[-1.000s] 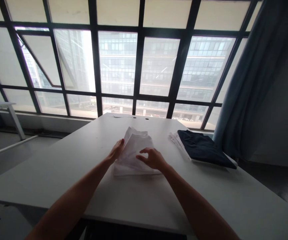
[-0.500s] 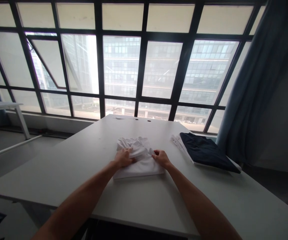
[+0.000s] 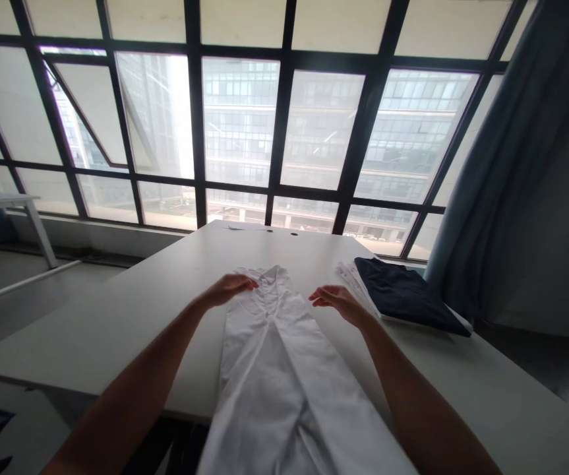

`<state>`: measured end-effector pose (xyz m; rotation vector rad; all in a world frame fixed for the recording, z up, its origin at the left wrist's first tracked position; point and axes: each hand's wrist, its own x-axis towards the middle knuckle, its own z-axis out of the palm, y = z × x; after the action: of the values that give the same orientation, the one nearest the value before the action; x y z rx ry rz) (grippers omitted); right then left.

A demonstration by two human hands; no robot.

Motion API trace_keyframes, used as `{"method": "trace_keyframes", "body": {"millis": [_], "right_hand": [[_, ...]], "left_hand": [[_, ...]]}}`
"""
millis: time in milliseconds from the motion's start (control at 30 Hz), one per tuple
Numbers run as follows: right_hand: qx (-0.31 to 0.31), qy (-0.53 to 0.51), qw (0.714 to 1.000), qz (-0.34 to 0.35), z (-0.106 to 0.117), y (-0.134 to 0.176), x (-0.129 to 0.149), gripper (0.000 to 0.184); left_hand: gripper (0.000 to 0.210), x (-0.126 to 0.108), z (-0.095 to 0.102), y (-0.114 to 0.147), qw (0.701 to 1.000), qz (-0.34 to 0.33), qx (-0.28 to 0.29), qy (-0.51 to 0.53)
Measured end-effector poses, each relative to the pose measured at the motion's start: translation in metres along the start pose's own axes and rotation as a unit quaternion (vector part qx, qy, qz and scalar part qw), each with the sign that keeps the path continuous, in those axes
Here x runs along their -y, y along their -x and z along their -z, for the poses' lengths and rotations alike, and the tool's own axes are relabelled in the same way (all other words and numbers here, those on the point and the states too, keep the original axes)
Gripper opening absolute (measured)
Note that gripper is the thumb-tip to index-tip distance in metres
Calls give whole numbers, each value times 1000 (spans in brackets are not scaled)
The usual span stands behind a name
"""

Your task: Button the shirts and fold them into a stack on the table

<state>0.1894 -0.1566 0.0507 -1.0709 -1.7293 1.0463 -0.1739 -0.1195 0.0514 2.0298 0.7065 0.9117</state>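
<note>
A long white garment (image 3: 274, 349) with creases stretches over the table from its middle to the near edge and out of the bottom of the view. What looks like a collar lies at its far, bunched end. My left hand (image 3: 229, 288) is over that end's left side, fingers loosely stretched out; whether the fingertips touch the cloth I cannot tell. To the right of the garment, my right hand (image 3: 336, 298) hovers apart from it, open, with nothing in its fingers.
A dark navy folded garment (image 3: 405, 290) lies on white folded clothes (image 3: 356, 285) at the table's right side. The white table (image 3: 165, 310) reaches toward a wall of windows (image 3: 239, 119). A blue curtain (image 3: 496, 165) hangs at right; another table (image 3: 2, 198) stands far left.
The white garment went from a folded bundle to a long spread piece reaching toward me. Both hands have let go of it and moved apart. The view tilted slightly down.
</note>
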Motion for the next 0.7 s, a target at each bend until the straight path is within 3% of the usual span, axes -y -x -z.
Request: {"method": "trace_keyframes", "body": {"millis": [100,200,300,333,400,500,600,700], "right_hand": [[84,96,992,21,-35,-4,0,53],[152,190,967,77,-67,-4,-1,60],[165,272,943,100,-88,-5,-2,58],[170,288,938,91,-92,-6,-2,50],[178,311,931,70,-95,-7,-1,34],[158,354,920,62,-78,-7,6,24],[68,426,902,13,-32,-2,15,20],[-51,518,846,-111,14,7,18,12]], "left_hand": [[59,10,-40,-6,981,-39,98,-162],[54,13,-62,-10,959,-69,147,-234],[30,11,-57,-13,960,-17,160,-230],[27,10,-52,-12,963,14,144,-226],[32,8,-36,-8,967,77,58,-235],[37,5,-6,7,952,127,-77,-267],[38,0,21,26,942,141,-111,-285],[37,-6,31,33,930,148,-135,-307]]}}
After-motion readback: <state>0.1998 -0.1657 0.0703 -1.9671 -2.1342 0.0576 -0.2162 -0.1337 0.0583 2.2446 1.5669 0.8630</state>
